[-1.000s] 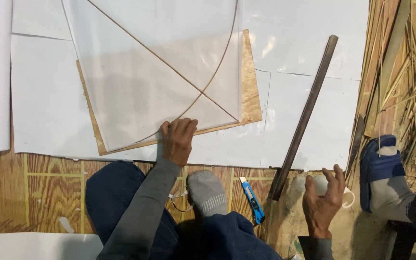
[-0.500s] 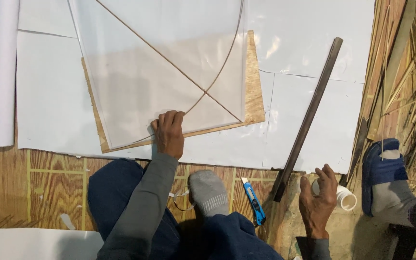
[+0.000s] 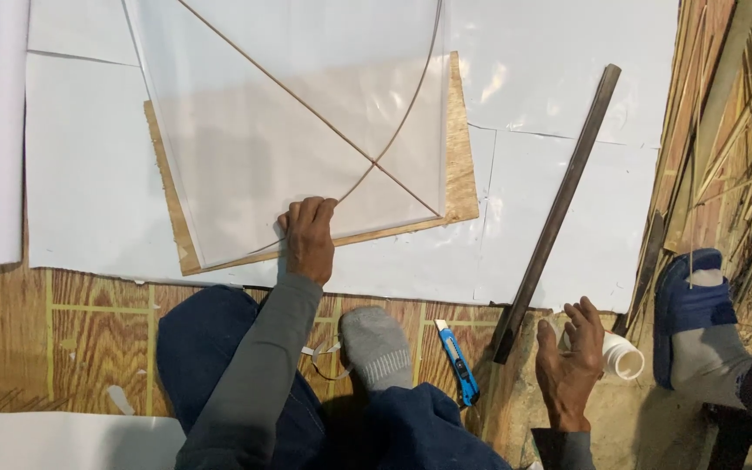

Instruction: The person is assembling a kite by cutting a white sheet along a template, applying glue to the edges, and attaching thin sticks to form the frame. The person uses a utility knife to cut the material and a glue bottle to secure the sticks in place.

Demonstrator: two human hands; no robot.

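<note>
the left hand (image 3: 309, 239) presses flat, fingers together, on the near edge of a translucent white kite sheet (image 3: 289, 122) crossed by thin sticks on a plywood board (image 3: 459, 165), while the right hand (image 3: 570, 361) hovers open, empty, beside a small white tube (image 3: 624, 357).

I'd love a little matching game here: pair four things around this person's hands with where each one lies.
Things:
1. left hand
2. right hand
3. blue utility knife
4. dark metal bar

Places:
A. slanting across the white sheets
B. on the floor beside the grey sock
C. pressing the translucent kite's lower edge
D. open, next to a white tube

Pairs: 1-C, 2-D, 3-B, 4-A
</note>
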